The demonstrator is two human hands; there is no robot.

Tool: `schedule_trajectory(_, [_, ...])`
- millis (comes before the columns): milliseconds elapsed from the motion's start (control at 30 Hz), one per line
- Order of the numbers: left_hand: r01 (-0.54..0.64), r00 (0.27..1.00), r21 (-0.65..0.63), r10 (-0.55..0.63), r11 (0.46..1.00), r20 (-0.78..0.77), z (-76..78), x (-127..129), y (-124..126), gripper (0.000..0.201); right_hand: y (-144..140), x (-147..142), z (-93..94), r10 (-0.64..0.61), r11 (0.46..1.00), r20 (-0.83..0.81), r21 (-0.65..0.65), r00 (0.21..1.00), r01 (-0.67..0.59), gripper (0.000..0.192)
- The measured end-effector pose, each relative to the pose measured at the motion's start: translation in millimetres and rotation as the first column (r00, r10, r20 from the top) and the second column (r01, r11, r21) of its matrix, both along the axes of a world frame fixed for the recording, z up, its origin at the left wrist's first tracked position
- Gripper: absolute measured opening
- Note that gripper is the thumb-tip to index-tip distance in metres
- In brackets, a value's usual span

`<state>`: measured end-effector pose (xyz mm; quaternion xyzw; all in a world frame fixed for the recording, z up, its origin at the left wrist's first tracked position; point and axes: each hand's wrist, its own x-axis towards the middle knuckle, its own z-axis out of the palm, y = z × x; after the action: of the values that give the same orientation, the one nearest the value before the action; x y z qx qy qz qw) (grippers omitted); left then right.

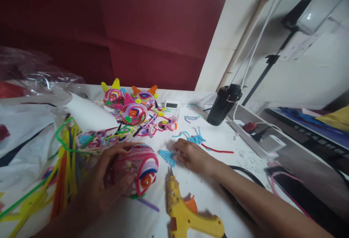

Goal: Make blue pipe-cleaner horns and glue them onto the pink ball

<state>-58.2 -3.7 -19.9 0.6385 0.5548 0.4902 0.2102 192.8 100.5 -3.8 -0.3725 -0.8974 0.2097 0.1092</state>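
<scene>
Glue gun (188,214): yellow, lying on the white table (240,147).
Black bottle (224,103): tilted, at the table's back.
Loose pipe cleaners (65,158): piled left.

place: likely home craft desk | signs: pipe cleaners (68,150), glue gun (188,212), power strip (253,132)

left hand (109,174): fingers curled, grip closed | right hand (192,155): palm down, fingertips pinching
</scene>
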Motion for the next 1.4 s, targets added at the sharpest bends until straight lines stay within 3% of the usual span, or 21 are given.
schedule_trajectory(100, [0.091, 0.994, -0.015, -0.089, 0.996, 0.061, 1.2, -1, 0, 0.028, 13, -9, -3.1, 0.012, 0.999, 0.051, -0.045, 0.999, -0.010, 0.016])
schedule_trajectory(267, [0.093, 0.990, -0.045, -0.088, 0.995, 0.106, 3.6, -1, -1, 0.031, 16, -13, -0.9, 0.003, 0.996, 0.041, -0.090, 0.999, 0.001, 0.013])
schedule_trajectory(433, [0.078, 0.996, -0.016, -0.077, 0.997, 0.040, -0.8, -6, -1, 0.031, 18, -14, -3.8, -0.055, 0.981, -0.013, -0.189, 0.998, 0.052, 0.019])
schedule_trajectory(633, [0.100, 0.995, -0.009, -0.099, 0.995, 0.018, -2.1, -9, 0, 0.036, 29, -9, -10.4, -0.143, 0.912, -0.112, -0.400, 0.983, 0.087, 0.017])
schedule_trajectory(767, [0.091, 0.995, -0.015, -0.091, 0.996, -0.026, 1.8, -7, -1, 0.036, 33, -3, -2.5, -0.210, 0.872, -0.213, -0.482, 0.954, 0.085, 0.021])
schedule_trajectory(833, [0.107, 0.994, 0.005, -0.106, 0.994, -0.037, 2.2, -6, -1, 0.035, 32, -2, 4.7, -0.251, 0.844, -0.325, -0.534, 0.912, 0.042, 0.025])
schedule_trajectory(933, [0.093, 0.995, 0.025, -0.092, 0.995, -0.036, 0.9, -7, -1, 0.034, 25, -6, 14.1, -0.330, 0.753, -0.512, -0.649, 0.793, -0.106, 0.026])
schedule_trajectory(1033, [0.081, 0.996, 0.027, -0.080, 0.996, -0.031, -0.3, -7, -1, 0.034, 15, -17, 19.4, -0.396, 0.687, -0.563, -0.706, 0.726, -0.173, 0.022])
schedule_trajectory(1233, [0.059, 0.998, 0.034, -0.058, 0.998, -0.027, -1.2, -6, 0, 0.030, -2, -40, 26.8, -0.499, 0.658, -0.610, -0.729, 0.616, -0.189, 0.016])
schedule_trajectory(1400, [0.060, 0.998, 0.040, -0.059, 0.997, -0.030, -1.8, -5, -2, 0.031, -9, -53, 30.0, -0.483, 0.670, -0.665, -0.699, 0.569, -0.249, 0.014])
